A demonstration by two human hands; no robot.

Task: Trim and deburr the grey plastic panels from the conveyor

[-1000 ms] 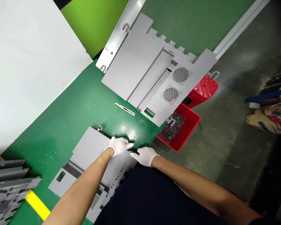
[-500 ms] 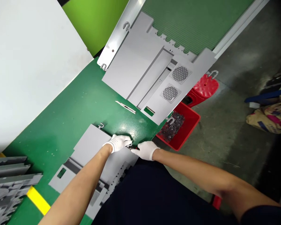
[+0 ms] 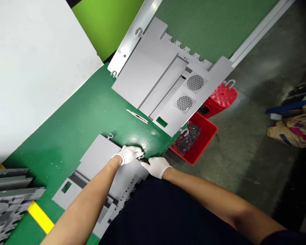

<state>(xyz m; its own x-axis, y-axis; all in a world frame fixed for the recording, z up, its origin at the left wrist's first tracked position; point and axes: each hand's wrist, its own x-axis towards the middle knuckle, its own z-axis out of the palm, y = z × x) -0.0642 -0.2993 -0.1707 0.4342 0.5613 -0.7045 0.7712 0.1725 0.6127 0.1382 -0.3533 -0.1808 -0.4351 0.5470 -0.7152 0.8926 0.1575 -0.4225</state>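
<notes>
A grey panel (image 3: 97, 156) lies on the green table, partly under my forearm. At its right corner my left hand (image 3: 129, 154), in a white glove, has its fingers closed by a small metal hook (image 3: 140, 156). My right hand (image 3: 158, 167), gloved too, is closed beside the same corner around a small tool with a bit of red showing; most of that tool is hidden. Another hook (image 3: 110, 136) sticks out from the panel's upper edge. Farther up, a second grey panel (image 3: 153, 64) with two round vents overlaps the table and a green conveyor.
A white-handled knife (image 3: 137, 116) lies on the green table (image 3: 73, 126). Below its right edge is a red bin (image 3: 206, 131) of small dark parts, beside a red stool (image 3: 224, 96). Stacked grey panels (image 3: 10, 190) stand at lower left. A white board (image 3: 35, 61) is at upper left.
My right hand has shifted slightly down and left, and its forearm has dropped lower. My left hand stays by the hook. The view has moved a little.
</notes>
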